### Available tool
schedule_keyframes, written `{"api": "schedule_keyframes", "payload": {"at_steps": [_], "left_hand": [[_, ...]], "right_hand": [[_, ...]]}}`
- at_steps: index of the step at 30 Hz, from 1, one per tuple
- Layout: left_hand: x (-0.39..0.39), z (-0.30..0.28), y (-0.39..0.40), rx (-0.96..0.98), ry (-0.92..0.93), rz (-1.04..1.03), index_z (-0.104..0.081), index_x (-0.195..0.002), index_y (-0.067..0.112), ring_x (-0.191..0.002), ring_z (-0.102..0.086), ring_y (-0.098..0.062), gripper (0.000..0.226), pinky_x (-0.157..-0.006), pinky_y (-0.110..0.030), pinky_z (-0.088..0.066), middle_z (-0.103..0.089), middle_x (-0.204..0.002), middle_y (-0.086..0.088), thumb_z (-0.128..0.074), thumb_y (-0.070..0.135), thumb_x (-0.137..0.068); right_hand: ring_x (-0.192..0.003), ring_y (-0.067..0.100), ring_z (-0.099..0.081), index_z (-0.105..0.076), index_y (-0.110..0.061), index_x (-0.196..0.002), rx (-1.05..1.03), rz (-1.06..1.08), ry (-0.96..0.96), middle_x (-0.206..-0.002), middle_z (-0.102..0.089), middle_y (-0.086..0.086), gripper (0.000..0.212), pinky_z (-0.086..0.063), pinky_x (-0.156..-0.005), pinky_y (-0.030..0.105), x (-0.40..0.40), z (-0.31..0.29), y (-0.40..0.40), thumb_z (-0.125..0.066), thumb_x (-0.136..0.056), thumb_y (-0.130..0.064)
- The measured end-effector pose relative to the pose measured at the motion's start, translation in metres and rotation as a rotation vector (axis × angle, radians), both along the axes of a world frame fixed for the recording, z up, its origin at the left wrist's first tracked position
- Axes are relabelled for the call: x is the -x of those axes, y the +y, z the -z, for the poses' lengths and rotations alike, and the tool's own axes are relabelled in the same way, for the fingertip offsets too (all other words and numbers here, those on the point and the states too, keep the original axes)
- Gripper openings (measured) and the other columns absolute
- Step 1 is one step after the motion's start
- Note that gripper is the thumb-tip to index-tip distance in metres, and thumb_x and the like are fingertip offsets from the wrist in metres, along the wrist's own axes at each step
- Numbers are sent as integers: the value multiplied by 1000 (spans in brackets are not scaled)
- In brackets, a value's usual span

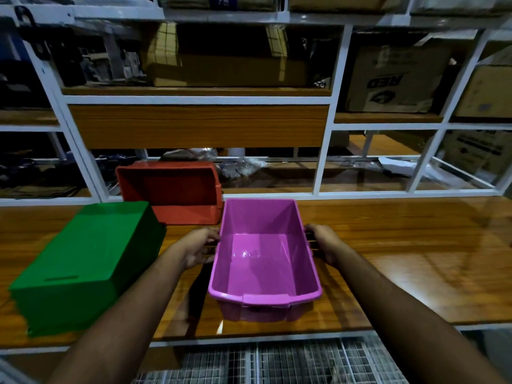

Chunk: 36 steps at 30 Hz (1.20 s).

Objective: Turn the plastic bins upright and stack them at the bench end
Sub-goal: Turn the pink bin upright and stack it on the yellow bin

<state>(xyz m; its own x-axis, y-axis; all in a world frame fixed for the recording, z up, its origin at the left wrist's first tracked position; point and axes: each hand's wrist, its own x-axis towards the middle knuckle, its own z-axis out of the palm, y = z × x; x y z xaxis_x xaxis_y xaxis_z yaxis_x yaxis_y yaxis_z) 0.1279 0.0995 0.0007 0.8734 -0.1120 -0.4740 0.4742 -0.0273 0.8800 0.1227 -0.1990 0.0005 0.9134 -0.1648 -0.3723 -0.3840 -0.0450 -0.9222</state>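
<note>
A purple bin stands upright with its opening up in the middle of the wooden bench. My left hand grips its left side and my right hand grips its right side. A green bin lies upside down at the left of the bench, bottom facing up. Behind them an orange-red bin lies on its side, its opening turned toward me.
A white-framed shelf unit with cardboard boxes and plastic wrap rises right behind the bench. A metal grate floor shows below the bench's front edge. The bench stretches away to the right.
</note>
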Motion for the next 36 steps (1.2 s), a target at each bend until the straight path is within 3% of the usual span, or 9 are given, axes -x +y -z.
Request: {"api": "schedule_keyframes", "payload": {"at_steps": [6, 10, 14, 18, 21, 24, 27, 31, 36], "left_hand": [[-2, -4, -5, 77, -4, 90, -65, -104, 25, -78, -57, -13, 33, -74, -30, -49, -60, -94, 0, -50, 5, -83], [-4, -13, -30, 136, 2, 220, -63, -110, 23, -73, -60, -12, 36, -66, -28, -55, -62, -89, 0, -51, 5, -81], [4, -20, -78, 190, 12, 355, -67, -100, 22, -67, -60, -10, 30, -61, -28, -57, -65, -81, 0, -51, 3, -83], [23, -28, -154, 196, -27, 476, -65, -107, 21, -52, -60, -6, 33, -54, -25, -57, -64, -81, 0, -51, 2, -85], [42, -30, -221, 198, -26, 552, -65, -110, 22, -51, -55, -5, 35, -53, -22, -55, -62, -83, 0, -52, 3, -84], [68, -30, -297, 222, -4, 658, -64, -113, 23, -58, -56, -8, 39, -55, -23, -56, -62, -88, -2, -54, 2, -82], [103, -34, -378, 225, -19, 750, -63, -119, 21, -65, -61, -11, 42, -60, -26, -58, -63, -97, -5, -54, 2, -83], [158, -41, -489, 231, -34, 834, -62, -116, 22, -64, -59, -9, 39, -56, -21, -55, -63, -91, -1, -52, 2, -84], [222, -51, -610, 251, -36, 916, -61, -117, 19, -56, -61, -7, 38, -50, -19, -54, -63, -85, -1, -47, 0, -87]], "right_hand": [[-40, 5, -48, -65, -17, -82, -153, 12, -13, -71, -58, -2, 22, -34, -34, 14, 28, -10, -18, -46, -93, -16], [-44, 4, -51, -69, -18, -99, -122, 32, -73, -68, -62, -5, 28, -35, -41, 15, 60, -15, -49, -47, -89, -6], [-55, 4, -58, -72, -20, -95, -150, 116, -111, -70, -67, -8, 29, -41, -51, 18, 106, -21, -94, -48, -89, -5], [-64, 7, -59, -73, -19, -95, -185, 227, -162, -80, -69, -4, 30, -42, -59, 22, 164, -21, -154, -49, -89, -3], [-61, 5, -57, -68, -13, -115, -207, 310, -198, -83, -68, -1, 33, -45, -51, 18, 216, -21, -205, -51, -89, -1], [-47, 0, -50, -66, -10, -119, -261, 425, -254, -74, -64, -2, 37, -43, -45, 15, 273, -19, -265, -49, -89, 3], [-51, 4, -41, -71, -20, -116, -214, 498, -274, -76, -54, 4, 41, -32, -56, 20, 329, -15, -327, -57, -81, -5], [-38, -1, -41, -64, -16, -120, -196, 590, -288, -52, -55, -12, 41, -40, -43, 16, 406, -23, -406, -45, -89, 3], [-48, 1, -51, -64, -10, -125, -151, 720, -285, -74, -66, -7, 44, -45, -47, 17, 487, -33, -500, -45, -87, 4]]}}
